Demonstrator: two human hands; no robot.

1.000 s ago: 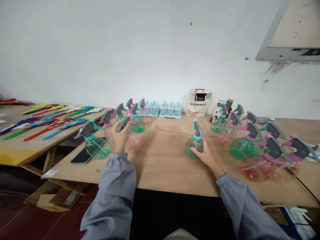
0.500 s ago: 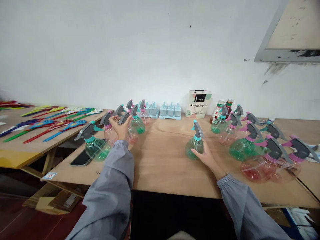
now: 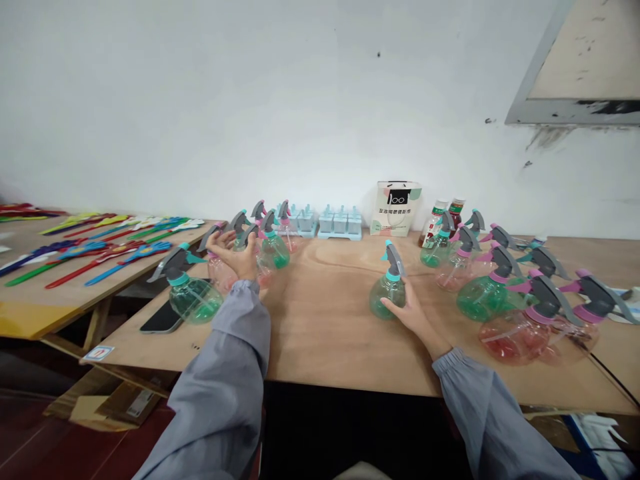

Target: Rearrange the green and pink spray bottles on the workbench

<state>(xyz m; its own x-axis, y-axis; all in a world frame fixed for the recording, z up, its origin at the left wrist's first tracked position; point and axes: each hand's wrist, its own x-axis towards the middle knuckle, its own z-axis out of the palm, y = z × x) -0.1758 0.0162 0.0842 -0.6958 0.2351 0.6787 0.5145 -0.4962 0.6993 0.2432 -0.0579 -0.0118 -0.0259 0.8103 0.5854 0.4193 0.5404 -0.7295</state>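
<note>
My right hand (image 3: 407, 307) is wrapped round the round body of a green spray bottle (image 3: 387, 293), which stands upright on the wooden table with its grey and teal head on top. On the left, my left hand (image 3: 234, 253) is open, thumb and fingers spread, among a cluster of spray bottles. It is closest to a pink spray bottle (image 3: 220, 268) and a grey spray head just behind the thumb; whether it touches them I cannot tell. Nearer to me stands another green spray bottle (image 3: 195, 300). Wrist and fingers partly hide the bottles behind.
Several pink and green spray bottles (image 3: 515, 333) crowd the table's right side. Light-blue ice-pop moulds (image 3: 340, 223), a paper bag (image 3: 395, 208) and sauce bottles (image 3: 435, 220) stand along the wall. A phone (image 3: 161, 319) lies front left. Colourful hand-shaped sticks (image 3: 125, 260) cover the left table.
My left hand has loosened from the grey spray head and shifted slightly left, its fingers spreading. The right hand stays on the green spray bottle.
</note>
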